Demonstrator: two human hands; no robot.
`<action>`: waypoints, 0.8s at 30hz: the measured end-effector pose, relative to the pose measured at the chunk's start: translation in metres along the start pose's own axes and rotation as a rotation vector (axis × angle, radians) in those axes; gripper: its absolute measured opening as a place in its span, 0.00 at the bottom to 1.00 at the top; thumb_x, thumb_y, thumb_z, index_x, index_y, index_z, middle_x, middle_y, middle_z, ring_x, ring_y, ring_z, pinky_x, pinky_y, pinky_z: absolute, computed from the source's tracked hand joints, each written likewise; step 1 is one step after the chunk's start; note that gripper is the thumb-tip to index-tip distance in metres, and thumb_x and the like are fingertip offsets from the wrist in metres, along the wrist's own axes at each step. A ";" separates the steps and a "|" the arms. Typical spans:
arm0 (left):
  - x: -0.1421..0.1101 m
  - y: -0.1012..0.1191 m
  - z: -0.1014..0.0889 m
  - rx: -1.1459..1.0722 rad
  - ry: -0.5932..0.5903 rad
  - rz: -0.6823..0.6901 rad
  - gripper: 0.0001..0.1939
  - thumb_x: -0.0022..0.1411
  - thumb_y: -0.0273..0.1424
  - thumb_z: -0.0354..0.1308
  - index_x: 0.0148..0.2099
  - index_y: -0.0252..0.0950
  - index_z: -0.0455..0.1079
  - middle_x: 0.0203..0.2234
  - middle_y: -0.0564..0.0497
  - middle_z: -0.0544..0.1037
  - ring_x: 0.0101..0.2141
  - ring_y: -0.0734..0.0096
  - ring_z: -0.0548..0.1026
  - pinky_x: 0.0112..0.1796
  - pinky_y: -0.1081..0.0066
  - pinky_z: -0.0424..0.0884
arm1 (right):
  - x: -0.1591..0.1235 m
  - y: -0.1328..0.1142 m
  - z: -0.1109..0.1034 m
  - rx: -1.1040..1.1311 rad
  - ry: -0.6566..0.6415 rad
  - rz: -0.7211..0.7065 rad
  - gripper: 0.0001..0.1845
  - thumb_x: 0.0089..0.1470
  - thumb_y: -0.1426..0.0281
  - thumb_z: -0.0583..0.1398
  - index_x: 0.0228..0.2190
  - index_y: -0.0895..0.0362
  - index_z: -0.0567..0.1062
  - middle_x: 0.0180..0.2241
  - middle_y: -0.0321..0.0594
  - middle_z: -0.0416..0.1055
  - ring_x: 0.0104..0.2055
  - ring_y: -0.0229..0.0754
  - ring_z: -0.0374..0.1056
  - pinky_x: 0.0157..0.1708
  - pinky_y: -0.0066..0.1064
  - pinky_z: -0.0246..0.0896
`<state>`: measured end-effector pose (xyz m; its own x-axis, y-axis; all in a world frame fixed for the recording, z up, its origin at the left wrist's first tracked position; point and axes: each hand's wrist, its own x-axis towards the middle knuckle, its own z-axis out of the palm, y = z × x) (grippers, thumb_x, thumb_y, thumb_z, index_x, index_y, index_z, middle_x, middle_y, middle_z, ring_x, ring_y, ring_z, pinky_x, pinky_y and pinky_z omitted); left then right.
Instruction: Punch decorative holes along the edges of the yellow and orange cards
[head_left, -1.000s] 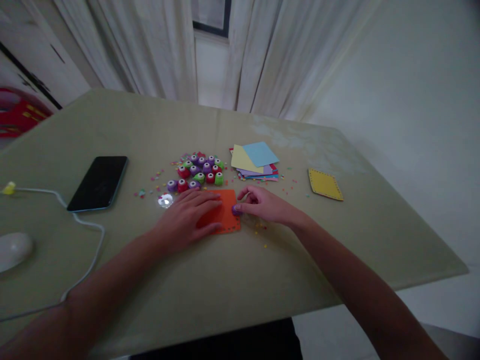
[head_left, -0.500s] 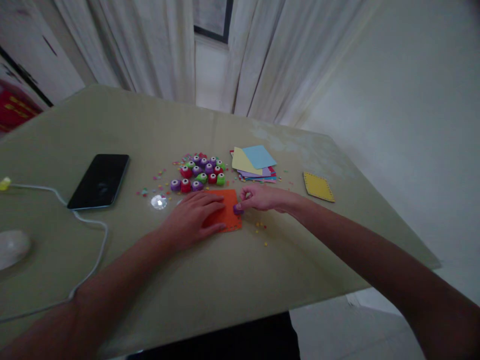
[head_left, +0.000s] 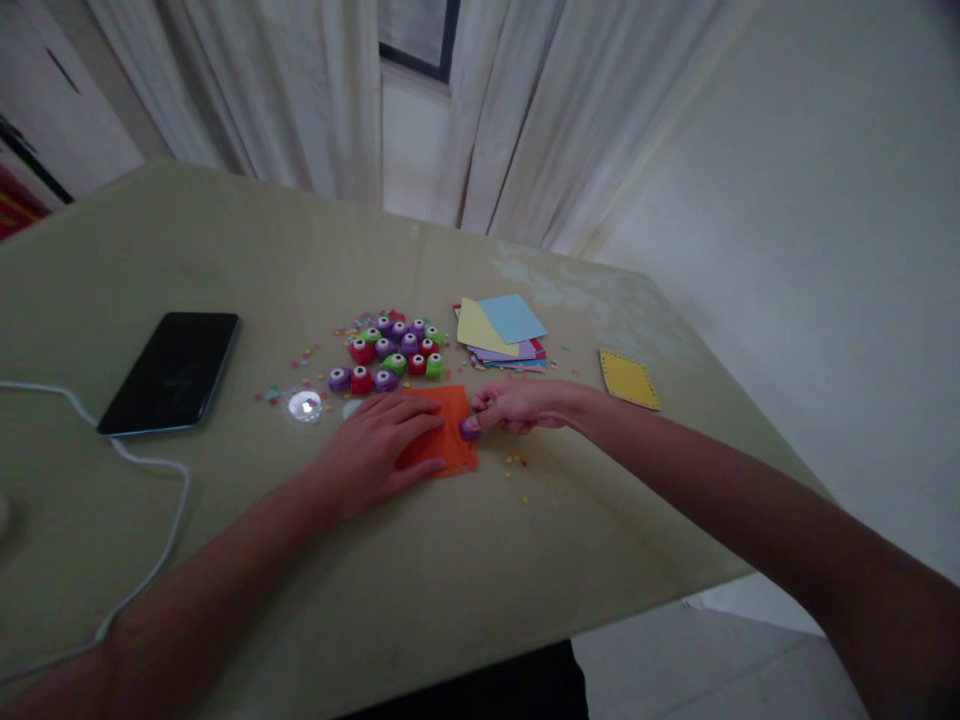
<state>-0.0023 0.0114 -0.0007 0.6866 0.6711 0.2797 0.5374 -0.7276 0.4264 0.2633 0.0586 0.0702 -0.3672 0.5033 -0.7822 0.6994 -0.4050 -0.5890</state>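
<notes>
An orange square of paper (head_left: 452, 425) lies on the table, with small punched holes along its near edge. My left hand (head_left: 382, 440) rests flat on its left part, fingers spread, and covers that side. At the paper's right edge my right hand (head_left: 514, 407) is closed around a small purple craft punch (head_left: 470, 429), the thumb pressed on its top. The punch sits over the paper's edge. Several red, purple and green craft punches (head_left: 394, 350) stand in a group just beyond my left hand.
A stack of coloured paper (head_left: 499, 330) lies behind my right hand. Further right is a yellow paper square (head_left: 628, 379) with a punched border. Confetti bits (head_left: 517, 461) are scattered about. At the left lie a black tablet (head_left: 172, 370), a white cable (head_left: 176, 520) and a shiny clear disc (head_left: 305, 405).
The view has shifted slightly. My right thumb now lies on the purple craft punch, which stays at the orange paper's right edge. My left hand still lies flat on the paper.
</notes>
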 end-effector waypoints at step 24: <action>0.001 0.005 -0.004 -0.019 -0.011 0.008 0.23 0.73 0.44 0.62 0.64 0.41 0.74 0.65 0.43 0.76 0.64 0.46 0.72 0.64 0.44 0.66 | 0.044 -0.014 0.028 -0.253 0.903 -0.710 0.14 0.61 0.64 0.67 0.47 0.54 0.76 0.38 0.36 0.73 0.34 0.39 0.67 0.38 0.32 0.63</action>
<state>-0.0014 0.0091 0.0051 0.6962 0.6639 0.2732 0.5228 -0.7297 0.4408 0.2205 0.0650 0.0387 -0.2269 0.9547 0.1926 0.6521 0.2958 -0.6981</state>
